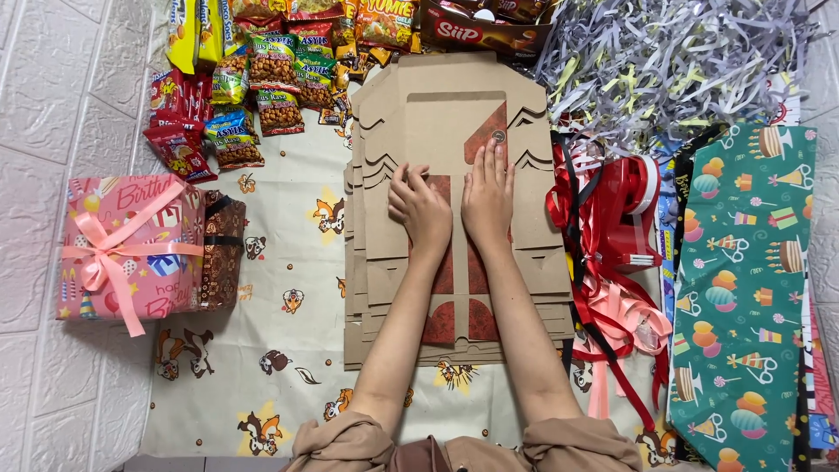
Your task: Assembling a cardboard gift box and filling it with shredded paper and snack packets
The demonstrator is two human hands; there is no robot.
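Nearest the camera, two tan sleeves (463, 446) frame the forearms, which run up and away to a stack of flat brown cardboard box blanks (454, 210) lying on a cartoon-print cloth (271, 288) on the floor. The stack sits directly ahead of the person, its long axis running away from the body, in line with the forearms. The left hand (421, 210) rests on it with fingers curled, knuckles up, gripping nothing that I can see. The right hand (489, 194) lies flat and open, fingers pointing away, pressing the top blank. Both touch the stack side by side near its middle; the right reaches slightly farther up. A pink wrapped gift box (129, 249) sits well apart to the left; red ribbons (603, 262) lie just beside the stack on the right.
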